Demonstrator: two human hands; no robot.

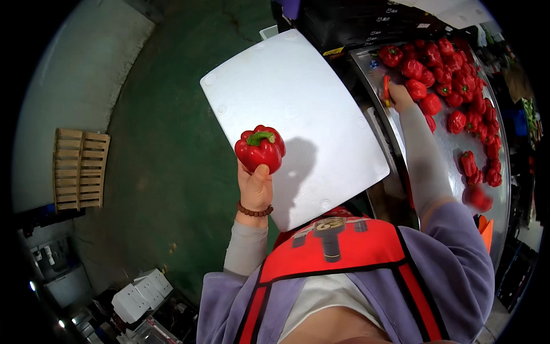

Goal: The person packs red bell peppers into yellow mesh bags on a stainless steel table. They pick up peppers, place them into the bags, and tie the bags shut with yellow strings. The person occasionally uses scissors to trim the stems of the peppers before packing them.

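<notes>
A red bell pepper [259, 150] with a green stem rests in my left hand [256, 185], thumb on its near side, held above a white foam board or lid [300, 103]. My right hand [398, 98] reaches over the left edge of a metal table [456, 148]. It grips a small tool with an orange handle [386, 88] and a yellow part; the tool's kind is unclear. Many red peppers [464, 84] lie to the right of that hand. Closer to me on the table, one red pepper [479, 198] looks blurred.
Dark stacked crates [343, 26] stand beyond the white board. A wooden pallet [79, 170] leans at the wall on the left. White foam boxes [142, 294] sit at the lower left. The metal table's raised rim [378, 96] runs beside my right arm.
</notes>
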